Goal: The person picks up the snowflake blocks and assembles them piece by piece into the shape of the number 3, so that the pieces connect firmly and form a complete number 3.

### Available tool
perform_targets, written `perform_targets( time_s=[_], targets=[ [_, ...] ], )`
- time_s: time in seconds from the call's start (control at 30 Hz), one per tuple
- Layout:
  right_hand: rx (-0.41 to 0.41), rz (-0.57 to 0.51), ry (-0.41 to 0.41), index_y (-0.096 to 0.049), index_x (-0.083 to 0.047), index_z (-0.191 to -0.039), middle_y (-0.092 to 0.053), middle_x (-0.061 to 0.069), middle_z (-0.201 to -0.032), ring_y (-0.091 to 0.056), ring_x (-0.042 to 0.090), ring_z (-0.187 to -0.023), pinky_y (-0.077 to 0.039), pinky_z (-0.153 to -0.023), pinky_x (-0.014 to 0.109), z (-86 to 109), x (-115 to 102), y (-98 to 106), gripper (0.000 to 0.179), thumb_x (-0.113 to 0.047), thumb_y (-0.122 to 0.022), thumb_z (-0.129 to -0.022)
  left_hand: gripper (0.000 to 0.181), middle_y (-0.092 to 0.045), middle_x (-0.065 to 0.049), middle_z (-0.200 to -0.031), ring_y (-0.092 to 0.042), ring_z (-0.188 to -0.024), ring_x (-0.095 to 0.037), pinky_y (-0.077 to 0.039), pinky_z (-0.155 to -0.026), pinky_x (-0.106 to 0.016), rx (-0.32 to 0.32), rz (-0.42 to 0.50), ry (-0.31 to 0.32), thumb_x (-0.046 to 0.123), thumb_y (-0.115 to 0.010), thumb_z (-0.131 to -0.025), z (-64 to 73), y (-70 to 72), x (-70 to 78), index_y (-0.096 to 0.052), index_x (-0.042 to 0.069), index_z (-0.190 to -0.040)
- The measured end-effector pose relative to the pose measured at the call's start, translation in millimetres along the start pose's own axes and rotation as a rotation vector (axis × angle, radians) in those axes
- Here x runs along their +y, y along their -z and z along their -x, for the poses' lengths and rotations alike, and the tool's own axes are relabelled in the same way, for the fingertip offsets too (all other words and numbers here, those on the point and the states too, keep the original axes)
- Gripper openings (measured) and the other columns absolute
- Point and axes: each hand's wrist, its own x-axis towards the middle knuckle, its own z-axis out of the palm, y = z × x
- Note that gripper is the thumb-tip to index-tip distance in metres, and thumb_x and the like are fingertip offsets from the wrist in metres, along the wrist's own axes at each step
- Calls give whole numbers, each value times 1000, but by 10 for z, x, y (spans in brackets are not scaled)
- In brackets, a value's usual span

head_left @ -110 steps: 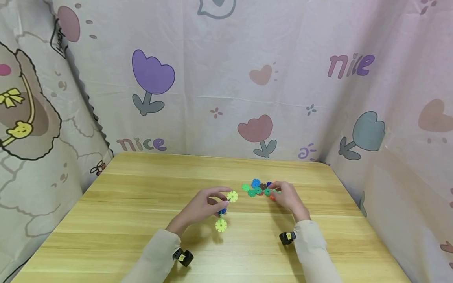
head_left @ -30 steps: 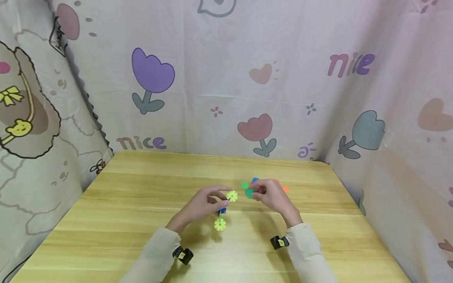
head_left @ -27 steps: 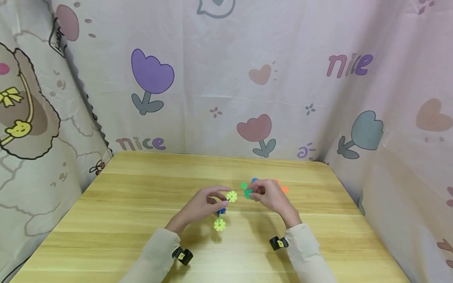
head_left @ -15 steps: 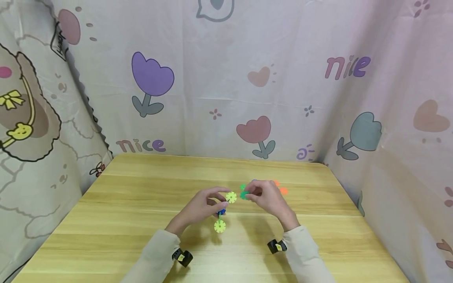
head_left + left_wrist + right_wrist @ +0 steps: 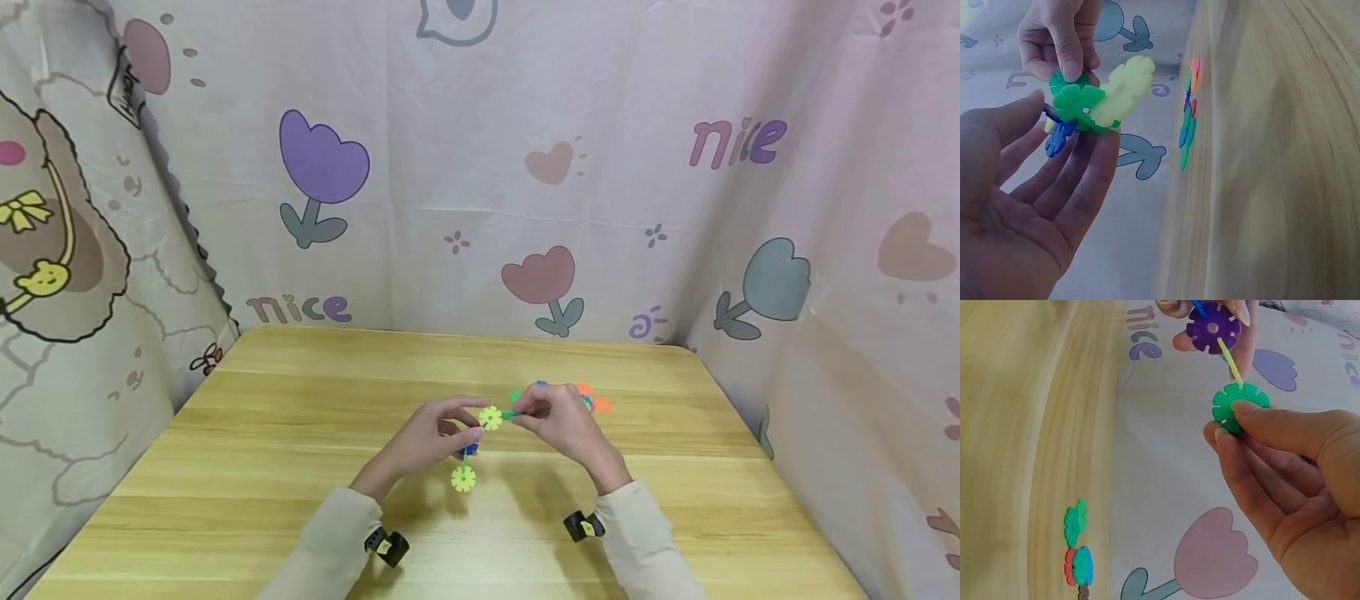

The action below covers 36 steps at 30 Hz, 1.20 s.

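Note:
My left hand (image 5: pixel 423 435) holds a small cluster of slotted plastic snowflake discs above the table. In the head view, a yellow disc (image 5: pixel 491 418) stands at its fingertips and another yellow disc (image 5: pixel 463 478) hangs below. The left wrist view shows a blue disc (image 5: pixel 1059 139) and a green disc (image 5: pixel 1079 100) in the cluster; a purple disc (image 5: pixel 1229 330) shows in the right wrist view. Between thumb and fingers, my right hand (image 5: pixel 566 423) pinches a green snowflake disc (image 5: pixel 1230 394). The rim of that disc meets the edge of the yellow one, slot to edge.
Behind the right hand, several loose discs lie on the wooden table (image 5: pixel 300 392), among them an orange disc (image 5: pixel 603 406) and a green disc (image 5: pixel 1071 526). A printed curtain (image 5: pixel 450 150) hangs along the table's back and sides. Each wrist wears a small black camera (image 5: pixel 387 547).
From the loose discs, my right hand has moved left with a green disc and turned it edge-on against the yellow disc. My left hand has stayed in place with the cluster.

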Motion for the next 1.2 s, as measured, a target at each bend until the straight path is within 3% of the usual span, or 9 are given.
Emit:
perform_targets(
  time_s=[0.17,0.4,0.73,0.9,1.2],
  targets=[
    [-7,-1,17,-77,-6,-87,-76,8,-88,-73,10,-76,-60,-72,17,4,3,4,9,3,-80,-85,43,-68,-22,-117,-73,-88,-47,-65,-70,-44,3,9,4,22,-66,-102,2,-9,8,-59,17,-144],
    [-22,9,21,-77,-5,-86,-77,8,-88,-74,11,-77,-59,-72,16,5,4,11,8,2,-80,-85,46,-67,-25,-119,-72,-89,-50,-65,-72,-48,-12,34,4,20,-65,-103,-6,-19,12,-56,11,-146],
    [-13,42,57,-78,-1,-85,-78,10,-87,-74,12,-76,-59,-71,15,5,-61,-48,6,5,-80,-85,43,-67,-32,-118,-72,-88,-52,-65,-69,-36,-16,24,11,14,-63,-103,10,2,27,-58,12,-146],
    [15,69,106,-78,-2,-84,-78,11,-85,-75,15,-75,-59,-71,14,2,-69,-94,10,7,-80,-83,43,-66,-34,-117,-70,-87,-53,-65,-69,-37,-4,44,3,8,-61,-104,8,6,15,-58,11,-146],
    [72,118,220,-77,0,-81,-77,10,-80,-75,17,-72,-59,-72,15,5,-58,-136,12,10,-82,-80,43,-68,-25,-115,-71,-86,-50,-65,-69,-38,21,38,4,2,-58,-104,-2,1,-3,-59,10,-146]
  ],
)
